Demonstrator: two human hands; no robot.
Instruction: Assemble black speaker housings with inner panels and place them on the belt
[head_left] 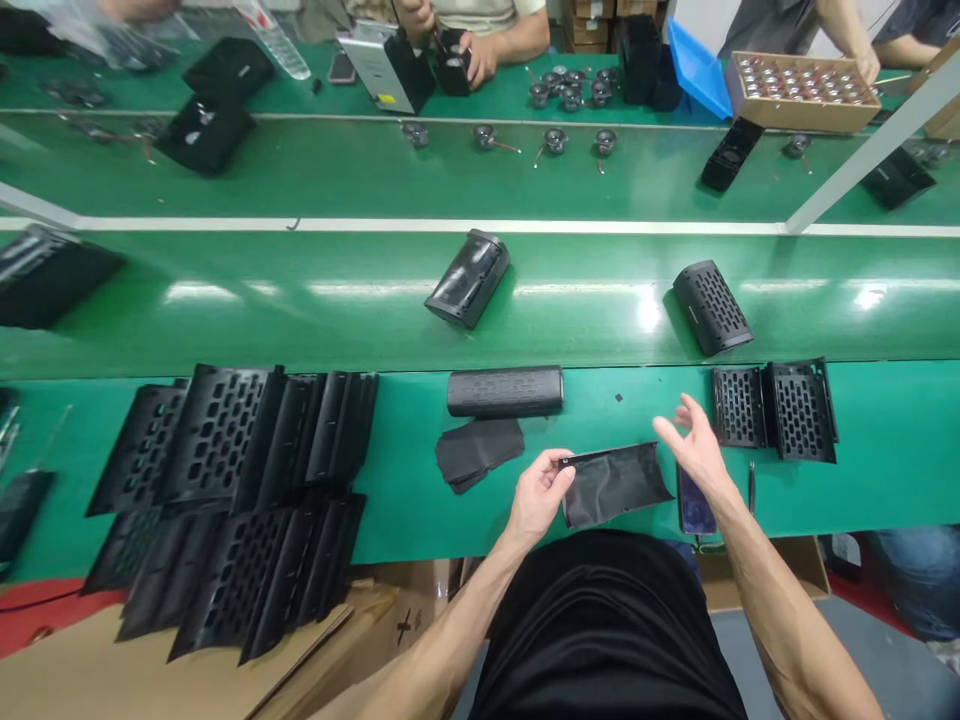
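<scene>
My left hand (541, 490) pinches the left end of a black speaker shell (616, 487) at the table's front edge. A smooth dark sheet seems to line its inner face. My right hand (694, 440) is raised to the right of the shell, fingers spread and holding nothing. Below that hand lies a phone (696, 503), partly covered by my wrist. Thin black sheets (478, 452) lie in a loose pile left of the shell, and a closed black speaker housing (505, 391) lies just behind them. To the right stand perforated black grille shells (801, 410).
Many black grille shells (225, 440) are stacked at the left. A dark pen-like tool (751, 488) lies right of the phone. Speaker housings (469, 278) sit on the green conveyor belt (337, 330). Across it, people handle parts near small speaker drivers (555, 141) and a carton (802, 92).
</scene>
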